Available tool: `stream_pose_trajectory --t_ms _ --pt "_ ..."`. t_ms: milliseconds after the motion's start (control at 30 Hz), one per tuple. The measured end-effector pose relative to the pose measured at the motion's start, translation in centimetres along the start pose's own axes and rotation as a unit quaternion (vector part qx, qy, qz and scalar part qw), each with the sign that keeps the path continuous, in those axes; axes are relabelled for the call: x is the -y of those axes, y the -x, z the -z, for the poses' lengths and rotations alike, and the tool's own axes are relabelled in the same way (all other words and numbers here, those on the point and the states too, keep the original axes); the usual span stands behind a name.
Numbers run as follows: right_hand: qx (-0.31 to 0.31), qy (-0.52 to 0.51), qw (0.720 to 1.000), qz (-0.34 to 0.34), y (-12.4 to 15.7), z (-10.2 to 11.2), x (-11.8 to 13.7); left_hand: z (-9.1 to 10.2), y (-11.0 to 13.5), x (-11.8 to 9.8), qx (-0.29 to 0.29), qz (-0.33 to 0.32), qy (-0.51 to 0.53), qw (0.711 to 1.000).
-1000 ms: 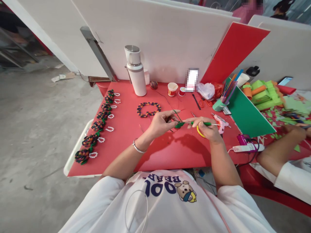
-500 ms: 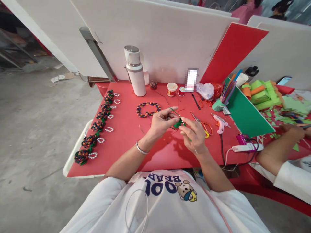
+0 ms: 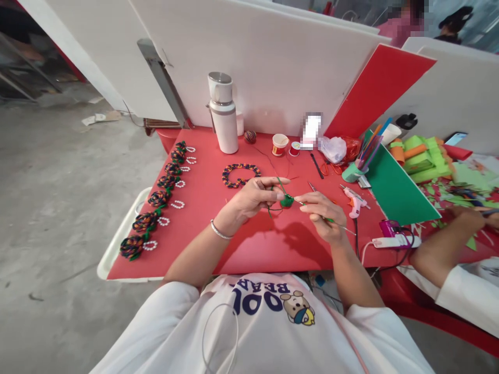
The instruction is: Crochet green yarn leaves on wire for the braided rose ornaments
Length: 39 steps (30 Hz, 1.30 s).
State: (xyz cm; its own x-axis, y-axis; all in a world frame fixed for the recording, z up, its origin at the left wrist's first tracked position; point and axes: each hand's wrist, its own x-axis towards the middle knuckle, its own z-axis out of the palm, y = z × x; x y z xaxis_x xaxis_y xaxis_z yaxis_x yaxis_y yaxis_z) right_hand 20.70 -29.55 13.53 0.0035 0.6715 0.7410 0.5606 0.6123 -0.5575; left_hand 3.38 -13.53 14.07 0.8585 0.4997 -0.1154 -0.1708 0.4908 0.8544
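Above the red table (image 3: 249,254), my left hand (image 3: 259,196) pinches a small green crochet piece (image 3: 287,200), with green yarn (image 3: 280,184) running up over the raised index finger. My right hand (image 3: 323,212) is closed round a crochet hook (image 3: 338,224) with a green grip. Its tip points left and meets the green piece. Behind my hands lies a curved multicoloured crocheted strip (image 3: 238,175). Scissors (image 3: 312,186) lie partly hidden behind my right hand.
Along the left edge are several yarn flowers (image 3: 145,222) with white bead loops (image 3: 163,221). A white thermos (image 3: 225,124), paper cup (image 3: 279,145) and yarn ball (image 3: 250,136) stand at the back. Right are a pink glue gun (image 3: 354,201), pen cup (image 3: 353,172) and a co-worker's arm (image 3: 448,234).
My right hand has moved right and turned, so the hook now lies nearly level and shows more of its length. The green piece is less covered. The view has shifted slightly.
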Motion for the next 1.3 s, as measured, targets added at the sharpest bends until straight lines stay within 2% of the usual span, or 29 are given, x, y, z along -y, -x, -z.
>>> stream_pose_trajectory --t_ms 200,333,467,600,733,900,1033,1133,1300 --pt "0.001 -0.075 0.995 -0.066 -0.1 0.8 0.2 -0.2 0.1 -0.2 0.018 0.015 -0.030 0.999" --pt "-0.053 -0.172 0.974 -0.137 0.2 0.4 -0.5 -0.3 0.1 -0.2 0.027 -0.004 -0.032 0.999" --pt "-0.105 -0.195 0.957 -0.187 0.6 -1.3 -1.2 -0.7 0.1 0.2 0.029 -0.031 -0.035 0.998" --pt "-0.136 -0.154 0.962 -0.180 1.1 -2.8 -1.7 -1.1 0.2 0.5 0.031 -0.064 -0.042 0.997" --pt "-0.167 -0.147 0.959 -0.173 1.3 -3.3 -1.7 -1.3 0.1 0.6 0.032 -0.107 -0.063 0.992" --pt "-0.189 -0.156 0.956 -0.160 1.4 -3.4 -1.6 -1.5 -0.1 0.9 -0.004 -0.186 -0.118 0.975" --pt "-0.217 -0.140 0.946 -0.195 1.7 -3.8 -1.6 -1.8 0.2 1.1 -0.049 -0.228 -0.172 0.957" --pt "-0.228 -0.153 0.939 -0.207 2.1 -3.9 -1.6 -2.0 0.4 1.2 -0.046 -0.238 -0.179 0.953" --pt "-0.214 -0.158 0.945 -0.193 2.3 -3.8 -1.1 -2.0 0.4 1.3 -0.014 -0.229 -0.147 0.962"
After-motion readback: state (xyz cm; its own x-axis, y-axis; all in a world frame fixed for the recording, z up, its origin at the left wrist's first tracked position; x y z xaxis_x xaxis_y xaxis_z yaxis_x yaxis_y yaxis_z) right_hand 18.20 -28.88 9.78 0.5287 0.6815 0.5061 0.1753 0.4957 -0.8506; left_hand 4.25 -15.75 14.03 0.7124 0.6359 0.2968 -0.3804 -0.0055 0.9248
